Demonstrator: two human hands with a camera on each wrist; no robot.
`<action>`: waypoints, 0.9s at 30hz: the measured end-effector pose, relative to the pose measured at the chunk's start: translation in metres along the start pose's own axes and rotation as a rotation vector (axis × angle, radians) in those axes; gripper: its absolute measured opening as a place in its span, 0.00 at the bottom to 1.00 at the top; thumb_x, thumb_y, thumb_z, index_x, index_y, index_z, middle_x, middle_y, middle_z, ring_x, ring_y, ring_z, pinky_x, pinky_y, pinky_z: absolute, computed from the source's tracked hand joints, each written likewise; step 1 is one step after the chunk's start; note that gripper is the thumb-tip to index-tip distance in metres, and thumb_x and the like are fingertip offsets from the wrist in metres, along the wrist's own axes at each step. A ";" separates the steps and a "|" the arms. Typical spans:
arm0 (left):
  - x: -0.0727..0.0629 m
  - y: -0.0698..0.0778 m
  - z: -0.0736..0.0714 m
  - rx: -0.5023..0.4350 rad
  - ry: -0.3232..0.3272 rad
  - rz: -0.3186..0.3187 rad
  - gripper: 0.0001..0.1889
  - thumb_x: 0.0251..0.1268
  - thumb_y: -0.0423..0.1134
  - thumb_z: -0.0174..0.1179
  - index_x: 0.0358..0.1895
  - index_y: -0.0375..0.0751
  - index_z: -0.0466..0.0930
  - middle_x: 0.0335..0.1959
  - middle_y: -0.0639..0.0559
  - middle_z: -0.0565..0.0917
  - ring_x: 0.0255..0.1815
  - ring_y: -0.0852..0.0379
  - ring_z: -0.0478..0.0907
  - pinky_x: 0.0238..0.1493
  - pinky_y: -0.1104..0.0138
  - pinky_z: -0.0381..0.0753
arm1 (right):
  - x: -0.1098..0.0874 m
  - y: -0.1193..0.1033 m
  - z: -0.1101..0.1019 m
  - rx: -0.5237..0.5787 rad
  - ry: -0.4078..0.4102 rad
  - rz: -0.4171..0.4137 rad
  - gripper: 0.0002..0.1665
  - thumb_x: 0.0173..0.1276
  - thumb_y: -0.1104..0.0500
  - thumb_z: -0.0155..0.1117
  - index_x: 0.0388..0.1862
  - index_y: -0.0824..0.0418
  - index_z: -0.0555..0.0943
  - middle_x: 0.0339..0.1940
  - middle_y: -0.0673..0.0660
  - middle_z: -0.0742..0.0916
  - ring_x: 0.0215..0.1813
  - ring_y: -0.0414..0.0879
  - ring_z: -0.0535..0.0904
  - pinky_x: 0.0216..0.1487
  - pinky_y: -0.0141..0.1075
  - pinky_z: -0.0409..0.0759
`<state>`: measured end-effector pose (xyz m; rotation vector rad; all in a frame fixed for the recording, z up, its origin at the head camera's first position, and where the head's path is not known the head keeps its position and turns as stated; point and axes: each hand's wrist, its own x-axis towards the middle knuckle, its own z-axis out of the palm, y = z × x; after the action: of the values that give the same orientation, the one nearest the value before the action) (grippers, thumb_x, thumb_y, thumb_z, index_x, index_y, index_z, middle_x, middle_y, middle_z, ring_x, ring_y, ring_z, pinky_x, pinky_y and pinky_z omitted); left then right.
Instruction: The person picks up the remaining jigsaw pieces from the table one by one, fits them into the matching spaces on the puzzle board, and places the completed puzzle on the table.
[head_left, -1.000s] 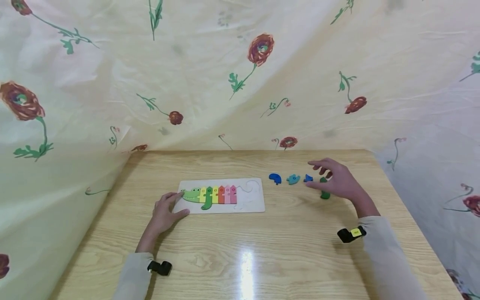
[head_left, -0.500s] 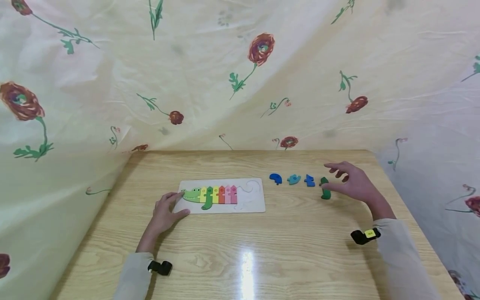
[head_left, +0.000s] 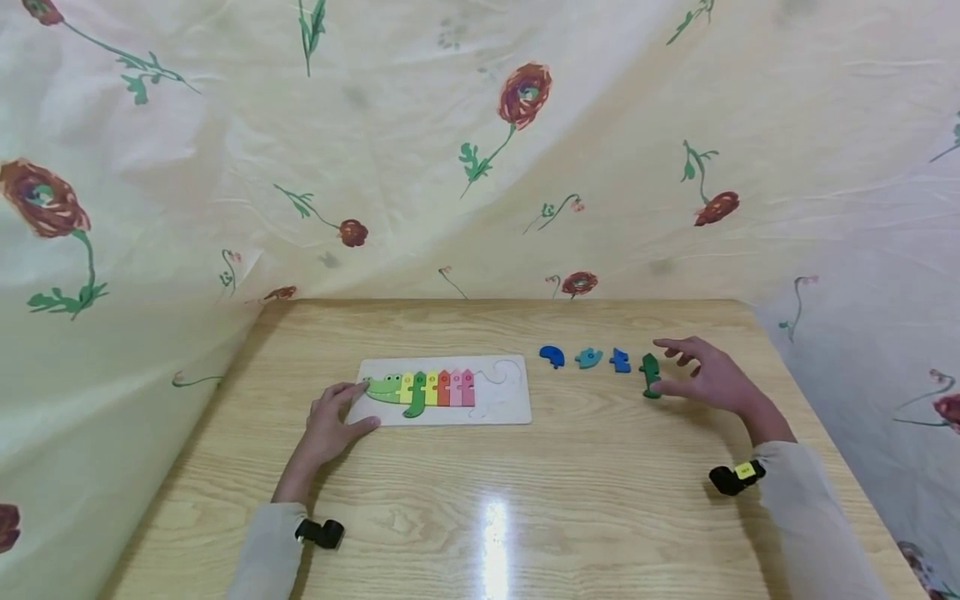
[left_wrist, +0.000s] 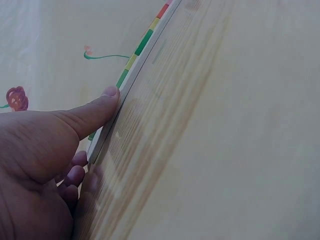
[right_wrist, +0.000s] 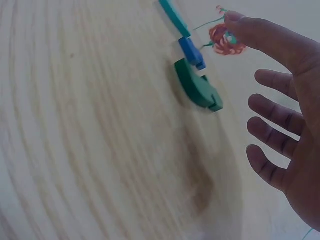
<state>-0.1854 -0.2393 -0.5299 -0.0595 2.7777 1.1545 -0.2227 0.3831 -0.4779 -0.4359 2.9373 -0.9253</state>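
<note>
A white puzzle board (head_left: 498, 410) lies on the table, with crocodile pieces (head_left: 420, 389) in green, yellow, orange and pink set in its left and middle part. My left hand (head_left: 328, 423) holds the board's left end; in the left wrist view the thumb (left_wrist: 102, 107) presses its near edge. On the right, my right hand (head_left: 711, 379) hovers with spread fingers beside a dark green puzzle piece (head_left: 650, 375). The right wrist view shows nothing between those fingers, and the green piece (right_wrist: 195, 85) stands apart from them.
Left of the green piece, in a row, lie a blue piece (head_left: 620, 361), a light blue piece (head_left: 589, 358) and a dark blue curved piece (head_left: 552, 357). Flowered cloth (head_left: 420, 167) hangs behind the wooden table (head_left: 420, 500) and along both sides.
My right hand has moved right, away from the blue piece, and then slightly down beside the green piece. The blue piece is now uncovered. My left hand and the board have stayed still.
</note>
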 end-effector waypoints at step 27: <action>-0.001 -0.001 -0.001 -0.019 -0.005 0.001 0.40 0.63 0.51 0.72 0.78 0.50 0.66 0.78 0.36 0.57 0.74 0.33 0.52 0.70 0.34 0.56 | 0.007 0.024 0.014 0.016 -0.084 0.043 0.54 0.58 0.43 0.80 0.77 0.64 0.68 0.59 0.70 0.78 0.53 0.59 0.73 0.53 0.53 0.72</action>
<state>-0.1848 -0.2411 -0.5300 -0.0566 2.7632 1.1792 -0.2338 0.3921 -0.5028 -0.3992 2.8497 -0.9019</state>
